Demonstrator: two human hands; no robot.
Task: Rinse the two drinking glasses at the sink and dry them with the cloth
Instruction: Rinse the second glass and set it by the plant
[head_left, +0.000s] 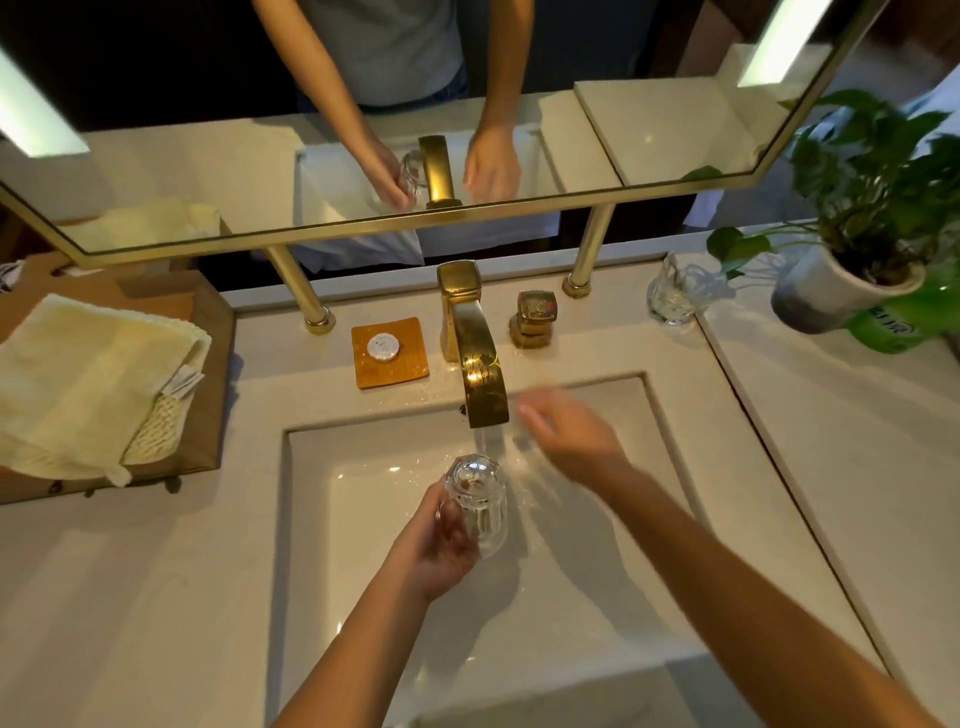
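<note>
My left hand (434, 545) grips a clear ribbed drinking glass (480, 501) over the square white sink (363, 519). Water runs from the gold faucet (475, 358) onto the glass. My right hand (569, 434) hovers just right of the spout, fingers apart and blurred, holding nothing. A second clear glass (670, 291) stands on the counter at the back right, beside the plant pot. A folded pale yellow cloth (88, 384) lies on a brown tray at the left.
The gold faucet handle (535, 317) stands right of the spout. An orange soap dish (389, 352) with a wrapped round soap sits left of it. A potted green plant (852, 280) occupies the back right corner. A gold-framed mirror (363, 228) on two posts overhangs the counter.
</note>
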